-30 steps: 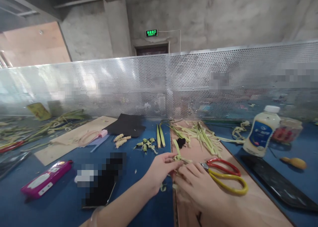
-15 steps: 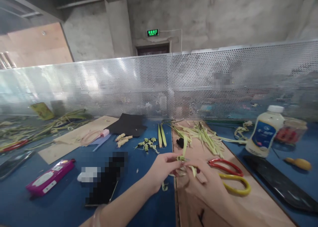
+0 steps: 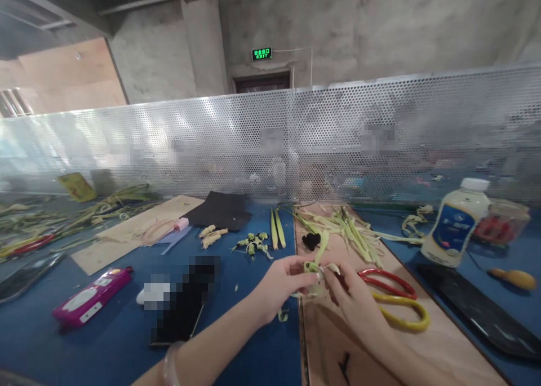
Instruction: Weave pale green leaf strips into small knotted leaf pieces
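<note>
Near the left edge of a wooden board (image 3: 333,346), my left hand (image 3: 281,287) pinches a pale green leaf strip (image 3: 321,248), which is partly folded or knotted between the fingers. My right hand (image 3: 349,290) meets it from the other side, its fingertips closed on the same leaf piece, with a light end curling out above them. Fingers hide part of the folded piece. Just right of my right hand lie scissors with one red handle (image 3: 391,284) and one yellow handle (image 3: 406,313); their blades are covered by the hand. Beyond my hands rests a pile of leaf strips (image 3: 353,234).
Small knotted leaf pieces (image 3: 253,244), two straight leaf strips (image 3: 278,228) and a black sheet (image 3: 220,209) lie ahead. Phones (image 3: 186,307) and a purple device (image 3: 95,298) are left. A bottle (image 3: 455,222) and a dark tray-like object (image 3: 477,310) stand right, before a perforated metal screen (image 3: 236,143).
My right hand's fingers have shifted up and opened somewhat around the leaf piece, and its pale end now sticks out to the right. The whole view has moved slightly.
</note>
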`<state>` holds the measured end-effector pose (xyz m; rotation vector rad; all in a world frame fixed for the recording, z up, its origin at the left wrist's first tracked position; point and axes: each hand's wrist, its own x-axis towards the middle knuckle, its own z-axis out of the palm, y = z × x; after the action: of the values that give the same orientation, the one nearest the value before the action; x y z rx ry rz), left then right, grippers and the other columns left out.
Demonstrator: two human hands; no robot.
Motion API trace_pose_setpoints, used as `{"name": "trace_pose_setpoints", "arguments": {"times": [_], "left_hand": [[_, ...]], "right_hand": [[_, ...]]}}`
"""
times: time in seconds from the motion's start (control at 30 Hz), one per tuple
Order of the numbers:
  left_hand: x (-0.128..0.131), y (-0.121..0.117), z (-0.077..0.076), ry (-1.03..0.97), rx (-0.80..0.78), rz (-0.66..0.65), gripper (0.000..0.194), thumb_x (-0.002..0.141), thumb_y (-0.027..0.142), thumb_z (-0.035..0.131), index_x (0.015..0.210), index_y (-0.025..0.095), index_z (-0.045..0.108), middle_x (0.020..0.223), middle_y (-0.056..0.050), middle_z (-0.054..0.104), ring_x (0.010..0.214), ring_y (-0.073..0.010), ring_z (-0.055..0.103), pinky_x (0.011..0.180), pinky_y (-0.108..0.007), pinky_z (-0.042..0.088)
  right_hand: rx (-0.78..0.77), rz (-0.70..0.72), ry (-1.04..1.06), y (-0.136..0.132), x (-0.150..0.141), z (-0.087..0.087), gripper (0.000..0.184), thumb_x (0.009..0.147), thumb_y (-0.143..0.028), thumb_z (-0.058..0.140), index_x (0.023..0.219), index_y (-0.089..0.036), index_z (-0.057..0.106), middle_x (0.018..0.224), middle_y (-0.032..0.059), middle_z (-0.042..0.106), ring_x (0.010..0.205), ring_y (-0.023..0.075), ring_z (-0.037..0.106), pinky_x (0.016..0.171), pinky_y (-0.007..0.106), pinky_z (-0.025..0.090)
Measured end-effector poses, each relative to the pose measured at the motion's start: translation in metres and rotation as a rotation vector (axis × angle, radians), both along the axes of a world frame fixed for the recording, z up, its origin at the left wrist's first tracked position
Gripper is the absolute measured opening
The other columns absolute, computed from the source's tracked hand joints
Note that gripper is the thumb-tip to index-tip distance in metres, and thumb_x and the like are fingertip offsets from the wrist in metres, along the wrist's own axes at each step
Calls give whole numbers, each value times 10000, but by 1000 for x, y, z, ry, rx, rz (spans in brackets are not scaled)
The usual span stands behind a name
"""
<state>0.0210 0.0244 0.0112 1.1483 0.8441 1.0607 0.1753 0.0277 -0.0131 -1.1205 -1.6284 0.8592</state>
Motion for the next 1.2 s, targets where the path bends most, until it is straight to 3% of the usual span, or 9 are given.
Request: {"name": "trace_pose_setpoints", "arguments": {"times": [0.13,0.33,0.53,0.67,0.77,0.87,0.93,1.03,1.2], "left_hand": [[1,-3,-4,53,53,48,447,608,283,753,1003,134,605,928,-70,648,812,-156,581,650,-233,421],[3,-3,-6,63,50,142,358,620,297,739,908,122,621,784,-29,629,670,-109,538,585,-210,379],[-2,6,-8,120,46,268,320,657,271,687,930,124,606,651,22,542,560,-74,431,531,-200,320],[-8,13,-8,168,46,337,331,661,260,656,959,132,590,616,35,503,537,-77,398,524,-209,311],[-10,15,-7,196,91,344,299,667,251,632,939,136,592,623,32,504,552,-83,403,531,-208,306],[-9,13,-6,258,167,319,246,662,209,609,893,127,597,638,26,511,579,-85,419,561,-207,316],[-8,11,-5,312,210,256,221,647,170,593,863,125,601,659,18,525,605,-91,436,578,-207,323],[-6,6,-3,352,202,123,213,631,136,561,839,129,604,671,20,531,615,-91,445,579,-203,322],[-5,1,2,374,198,21,204,617,115,538,814,132,588,653,37,493,591,-76,410,563,-199,297]], "right_hand": [[16,-4,-3,-1,-3,-2,254,855,-436,458,848,-187,506,617,-18,485,513,122,437,472,233,333],[-61,43,74,-4,-7,-2,324,853,-467,448,994,-181,506,648,-11,509,466,108,434,398,220,289],[-33,23,156,-4,-9,-9,383,822,-443,496,1103,-186,453,710,3,576,548,140,540,443,227,401],[101,7,10,-3,-6,-19,181,842,-333,468,940,-188,515,757,30,610,661,162,590,579,273,482],[401,42,-266,-5,0,-20,131,848,-198,431,882,-202,557,835,47,633,759,166,596,677,288,484],[794,92,-474,-6,7,-14,242,861,-122,387,1004,-212,560,919,47,644,852,179,576,754,316,454],[944,63,-545,-4,12,-8,252,864,-119,402,1050,-208,548,931,45,653,851,191,566,757,335,427],[954,-35,-557,2,18,2,184,871,-154,438,994,-209,563,909,44,656,835,197,564,739,344,401],[792,-64,-463,12,23,5,120,867,-207,461,882,-216,580,874,35,653,857,191,587,766,336,443]]}}
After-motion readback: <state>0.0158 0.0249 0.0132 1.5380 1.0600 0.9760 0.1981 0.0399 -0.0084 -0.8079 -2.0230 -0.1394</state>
